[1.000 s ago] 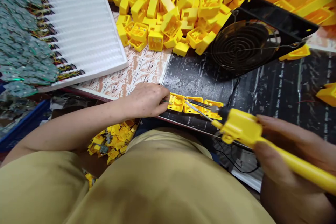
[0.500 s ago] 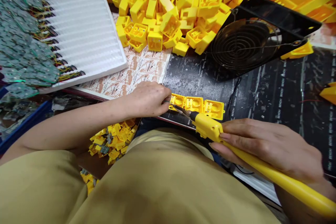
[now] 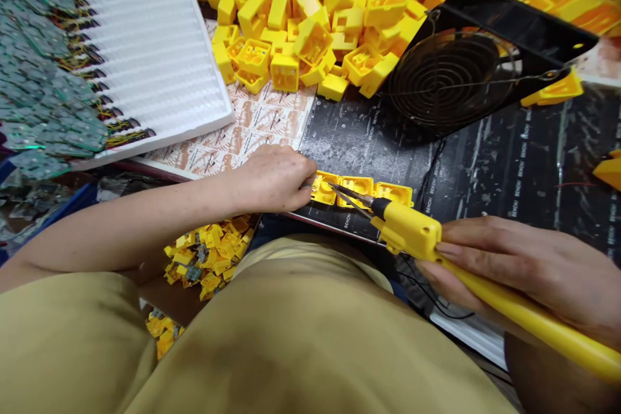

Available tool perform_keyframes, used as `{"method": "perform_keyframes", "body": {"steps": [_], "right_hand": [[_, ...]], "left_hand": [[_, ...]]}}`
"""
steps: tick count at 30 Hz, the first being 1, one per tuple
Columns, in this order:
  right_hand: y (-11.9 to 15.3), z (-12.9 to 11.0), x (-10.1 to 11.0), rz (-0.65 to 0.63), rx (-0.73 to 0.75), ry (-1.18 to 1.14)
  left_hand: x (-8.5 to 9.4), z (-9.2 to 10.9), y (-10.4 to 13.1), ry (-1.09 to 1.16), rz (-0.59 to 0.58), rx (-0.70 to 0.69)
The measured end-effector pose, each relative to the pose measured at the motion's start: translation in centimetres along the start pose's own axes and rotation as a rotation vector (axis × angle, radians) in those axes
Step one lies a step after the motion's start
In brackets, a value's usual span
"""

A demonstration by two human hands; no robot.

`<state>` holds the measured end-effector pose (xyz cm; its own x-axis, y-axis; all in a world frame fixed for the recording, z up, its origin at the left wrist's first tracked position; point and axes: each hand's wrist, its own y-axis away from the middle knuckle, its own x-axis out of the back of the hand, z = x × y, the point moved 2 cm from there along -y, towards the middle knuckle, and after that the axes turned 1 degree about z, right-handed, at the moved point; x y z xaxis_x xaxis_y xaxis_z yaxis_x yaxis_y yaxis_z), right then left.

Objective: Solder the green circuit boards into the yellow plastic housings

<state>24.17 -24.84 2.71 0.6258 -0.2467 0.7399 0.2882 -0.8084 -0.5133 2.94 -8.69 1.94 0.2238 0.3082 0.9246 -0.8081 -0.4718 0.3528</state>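
Note:
My right hand [image 3: 524,262] is wrapped around a yellow soldering iron [image 3: 412,230], whose dark metal tip points left, over the row of small yellow plastic housings. Its point appears at the leftmost housing [image 3: 326,189]; whether it touches cannot be made out. Beside that housing's left end, my left hand [image 3: 286,178] is closed, fingers pinched together, and what lies between them is hidden. The middle housing [image 3: 356,184] and the right housing [image 3: 395,193] stand open side up, partly behind the iron.
A black fan [image 3: 441,77] stands behind the row. Yellow housings [image 3: 310,39] are heaped along the back. On the left, a white foam tray [image 3: 160,45] carries wired green circuit boards [image 3: 48,84]. Below my left arm sits a pile of yellow parts [image 3: 218,252].
The soldering iron and my right hand have shifted right, and the tip has moved away from my left fingers. My left hand stays closed at nearly the same spot.

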Motion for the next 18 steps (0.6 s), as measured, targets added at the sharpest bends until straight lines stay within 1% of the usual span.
{"method": "perform_keyframes", "body": {"steps": [3, 5, 7, 8, 10, 11, 12, 13, 14, 16, 17, 18], "right_hand": [[0.3, -0.4, -0.5, 0.0, -0.016, 0.004], [0.4, -0.5, -0.4, 0.009, -0.054, 0.019], [0.4, -0.9, -0.2, -0.021, -0.012, 0.02], [0.3, -1.2, -0.2, -0.015, -0.002, -0.01], [0.3, -1.6, -0.3, 0.093, -0.131, -0.097], [0.4, -1.6, -0.3, 0.235, -0.282, -0.13], [0.8, -1.3, -0.5, 0.403, -0.57, -0.104], [1.1, -1.1, -0.9, 0.527, -0.666, -0.13], [1.2, -0.9, -1.2, 0.629, -0.575, -0.158], [1.8, 0.5, -2.0, 0.743, -0.585, -0.201], [2.2, 1.5, -2.3, 0.785, -0.592, -0.297], [2.5, 2.4, -2.5, 0.783, -0.614, -0.372]], "left_hand": [[0.0, 0.1, 0.0, -0.006, 0.008, -0.007], [0.0, 0.2, 0.1, -0.009, 0.002, -0.003], [0.1, 0.2, 0.2, -0.009, 0.001, 0.0], [0.1, 0.1, 0.3, -0.004, 0.004, -0.004], [0.0, -0.4, 0.5, 0.031, 0.019, -0.026], [-0.1, -0.7, 0.6, 0.064, 0.037, -0.038], [-0.2, -1.0, 0.8, 0.11, 0.059, -0.048], [-0.3, -1.4, 0.9, 0.169, 0.083, -0.055], [-0.4, -1.7, 1.1, 0.235, 0.108, -0.057], [-0.7, -2.2, 1.2, 0.363, 0.161, -0.052], [-0.8, -2.3, 1.3, 0.419, 0.179, -0.042], [-0.9, -2.3, 1.3, 0.471, 0.195, -0.021]]}}
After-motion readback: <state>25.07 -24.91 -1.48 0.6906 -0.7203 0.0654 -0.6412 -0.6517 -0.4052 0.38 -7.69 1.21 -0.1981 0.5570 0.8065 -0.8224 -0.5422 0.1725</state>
